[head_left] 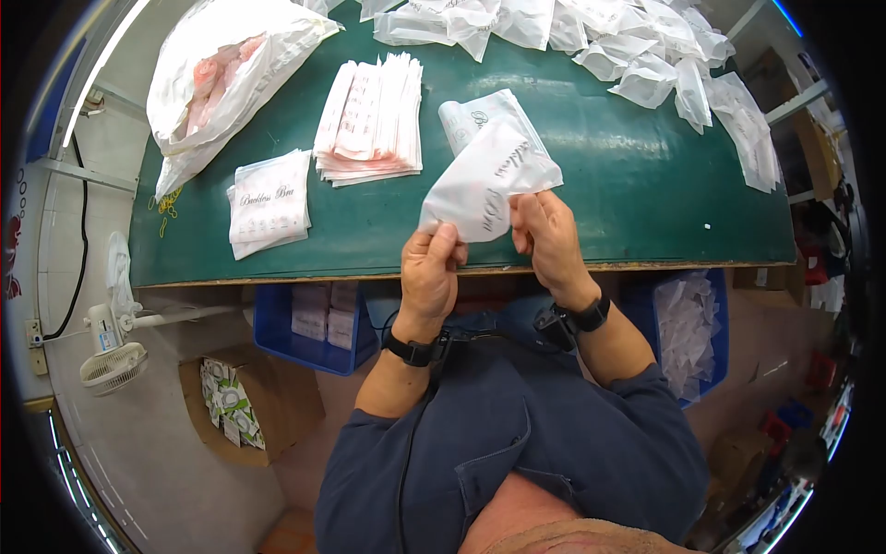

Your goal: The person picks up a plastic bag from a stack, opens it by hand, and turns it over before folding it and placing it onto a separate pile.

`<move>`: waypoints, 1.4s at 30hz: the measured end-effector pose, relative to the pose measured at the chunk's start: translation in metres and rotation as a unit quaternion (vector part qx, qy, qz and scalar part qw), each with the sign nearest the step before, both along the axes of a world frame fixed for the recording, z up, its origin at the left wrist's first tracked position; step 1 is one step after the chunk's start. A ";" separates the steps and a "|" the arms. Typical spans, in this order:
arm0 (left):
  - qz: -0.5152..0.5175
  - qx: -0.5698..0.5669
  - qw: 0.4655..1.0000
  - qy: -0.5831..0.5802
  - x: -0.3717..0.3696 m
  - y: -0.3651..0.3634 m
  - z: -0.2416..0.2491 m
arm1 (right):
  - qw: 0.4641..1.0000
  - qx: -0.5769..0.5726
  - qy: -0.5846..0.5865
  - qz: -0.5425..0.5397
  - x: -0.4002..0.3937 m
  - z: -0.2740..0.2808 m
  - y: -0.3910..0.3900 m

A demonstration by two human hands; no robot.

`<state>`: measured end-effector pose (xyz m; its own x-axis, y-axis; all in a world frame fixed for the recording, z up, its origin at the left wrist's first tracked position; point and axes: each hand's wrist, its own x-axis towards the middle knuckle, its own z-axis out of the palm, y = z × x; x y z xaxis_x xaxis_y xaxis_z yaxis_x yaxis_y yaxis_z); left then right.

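Both hands are closed on a frosted plastic bag (471, 180) with dark script print, held tilted above the table's front edge. My left hand (431, 272) pinches its lower left corner between thumb and fingers. At the right side, my right hand (551, 235) grips the edge with curled fingers. Just behind it, another printed bag (457, 120) lies on the green table (628, 203), partly covered by the held one. To the left are a thick stack of white and pink printed packets (369, 120) and a smaller pile of bags (268, 205) reading "Backless Bra".
A white sack (268, 92) with pinkish contents sits at the back left, near yellow rubber bands (166, 214). Frosted bags (637, 51) are heaped along the back right. Below the table are blue bins (314, 355), a cardboard box (286, 397) and a fan (113, 365).
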<state>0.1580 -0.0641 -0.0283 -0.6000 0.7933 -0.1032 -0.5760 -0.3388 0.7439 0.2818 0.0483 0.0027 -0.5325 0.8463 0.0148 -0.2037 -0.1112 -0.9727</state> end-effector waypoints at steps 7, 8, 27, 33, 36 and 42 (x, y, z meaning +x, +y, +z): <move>0.091 0.058 0.994 0.001 -0.029 -0.014 0.006 | 0.988 -0.082 0.092 0.090 0.022 -0.016 0.038; 0.090 0.057 0.994 0.001 -0.028 -0.014 0.004 | 0.988 -0.083 0.092 0.089 0.022 -0.015 0.034; 0.036 0.067 0.997 -0.014 -0.032 -0.019 -0.013 | 0.943 -0.110 0.010 0.315 0.019 -0.011 0.035; -0.037 0.023 0.999 0.016 -0.023 -0.023 -0.019 | 0.961 -0.111 -0.061 0.244 0.004 -0.001 0.022; -0.040 0.020 0.999 0.029 -0.022 -0.024 -0.017 | 0.959 -0.098 -0.098 0.247 0.002 -0.001 0.019; 0.011 0.059 0.998 0.021 -0.024 -0.029 -0.026 | 0.975 -0.006 -0.027 0.221 0.020 -0.015 0.006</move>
